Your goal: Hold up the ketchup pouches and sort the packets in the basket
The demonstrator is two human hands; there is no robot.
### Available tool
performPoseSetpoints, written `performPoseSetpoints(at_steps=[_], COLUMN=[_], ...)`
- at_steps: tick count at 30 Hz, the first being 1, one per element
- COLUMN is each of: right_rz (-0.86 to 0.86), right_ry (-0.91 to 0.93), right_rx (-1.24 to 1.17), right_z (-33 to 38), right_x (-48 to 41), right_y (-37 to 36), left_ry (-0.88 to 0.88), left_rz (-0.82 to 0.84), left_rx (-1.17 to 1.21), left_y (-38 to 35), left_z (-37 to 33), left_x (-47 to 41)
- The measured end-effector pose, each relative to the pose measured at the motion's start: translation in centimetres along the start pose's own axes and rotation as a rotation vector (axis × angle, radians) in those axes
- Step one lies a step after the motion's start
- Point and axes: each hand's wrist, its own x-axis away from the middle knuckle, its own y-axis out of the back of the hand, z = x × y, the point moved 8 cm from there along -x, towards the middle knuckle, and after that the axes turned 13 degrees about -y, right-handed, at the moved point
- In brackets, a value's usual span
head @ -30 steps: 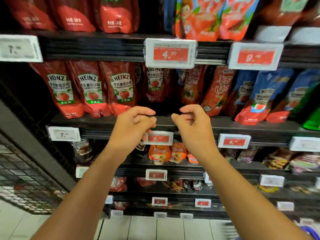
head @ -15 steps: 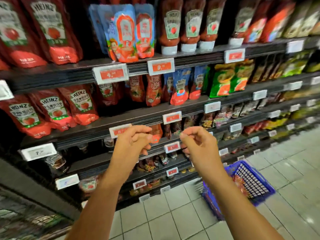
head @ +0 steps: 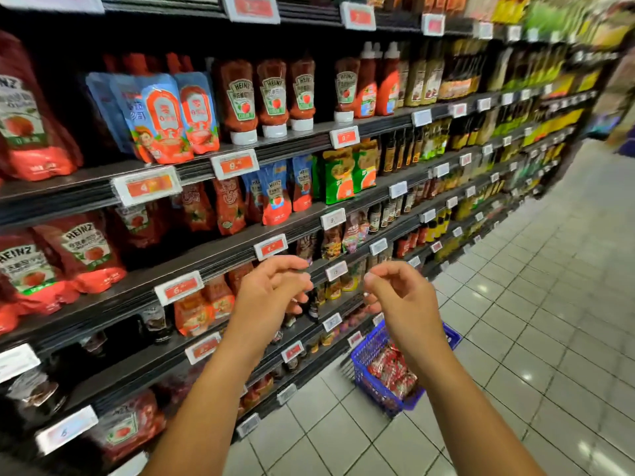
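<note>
My left hand (head: 271, 290) and my right hand (head: 400, 297) hang in the air in front of a supermarket shelf, a hand's width apart. Both have loosely curled fingers and hold nothing. They are clear of the shelf edge (head: 220, 255) and its red price tags (head: 270, 247). Red Heinz ketchup pouches (head: 86, 252) stand on the shelf to the left of my left hand. Below my right hand a blue shopping basket (head: 364, 359) sits on the floor with red packets (head: 391, 372) inside it.
Dark shelves run along the left, stocked with ketchup bottles (head: 271, 94), blue and red pouches (head: 168, 115), green packets (head: 340, 176) and dark sauce bottles (head: 426, 77). A pale tiled aisle floor (head: 532, 321) stretches to the right.
The view has swung right along the aisle, bringing the basket and floor into sight. Both hands have drawn back from the shelf edge and moved slightly apart.
</note>
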Motion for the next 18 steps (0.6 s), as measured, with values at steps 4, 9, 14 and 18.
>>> performPoseSetpoints(at_steps=[4,9,14,18], right_rz=[-0.094,-0.214,-0.339,-0.424], right_ry=[-0.017,-0.024,-0.047,-0.041], right_rx=[-0.021,-0.033,-0.037,-0.046], right_z=[0.1,0.1,-0.1,-0.1], right_x=[0.6,0.5,-1.0,-3.0], right_y=[4.0,9.4,15.3,19.8], left_ry=[-0.003,0.009,0.023,0.046], left_rz=[0.078,0.165,0.253,0.331], left_rx=[0.032,0.076,0.123,0.172], left_y=[-3.7,-9.1,-15.5,-21.2], left_z=[0.1,1.1,2.4,3.3], left_x=[-0.8,-2.5,-5.0,-7.2])
